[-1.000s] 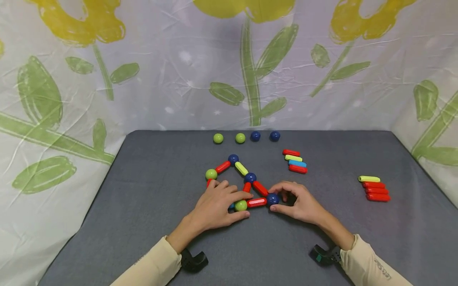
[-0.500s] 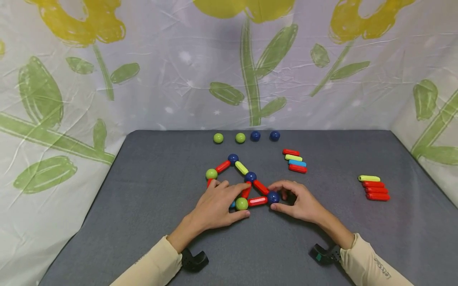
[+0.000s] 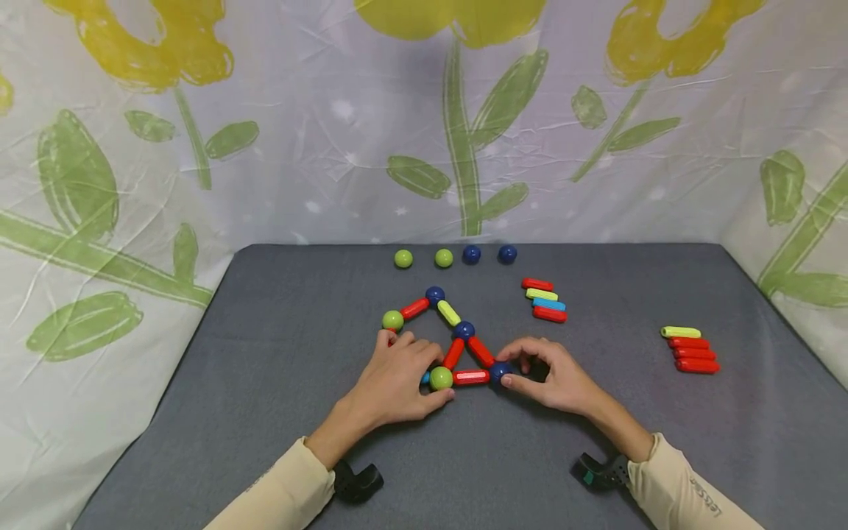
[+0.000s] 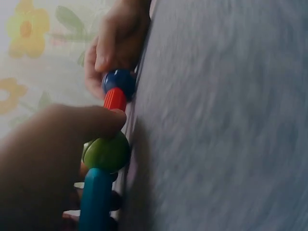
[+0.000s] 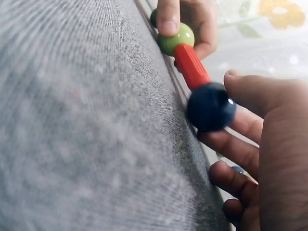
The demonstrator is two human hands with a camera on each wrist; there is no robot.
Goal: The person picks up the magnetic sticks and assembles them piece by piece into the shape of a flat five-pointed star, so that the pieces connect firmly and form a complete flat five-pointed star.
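A flat frame of balls and rods lies on the grey table. My left hand [image 3: 397, 379] holds its near green ball [image 3: 441, 378] between thumb and fingers, and covers part of the frame's left side. My right hand [image 3: 553, 374] pinches the blue ball [image 3: 500, 372] at the right corner. A red rod [image 3: 471, 377] joins these two balls. Two more red rods, a slanted red rod [image 3: 453, 354] and an outer red rod [image 3: 481, 352], run up to another blue ball [image 3: 464, 330]. In the left wrist view, a blue rod [image 4: 95, 199] meets the green ball [image 4: 108, 153].
Beyond the hands, the frame continues with a yellow rod [image 3: 448, 313], a top blue ball [image 3: 435, 296] and a left green ball [image 3: 393, 320]. Loose green balls [image 3: 444, 258] and blue balls [image 3: 507, 254] line the back edge. Loose rods lie in a near group [image 3: 546, 303] and a right group [image 3: 694, 353].
My left hand's fingers have drawn back left from the slanted red rod, uncovering it. The near green ball and the right corner's blue ball have shifted slightly left.
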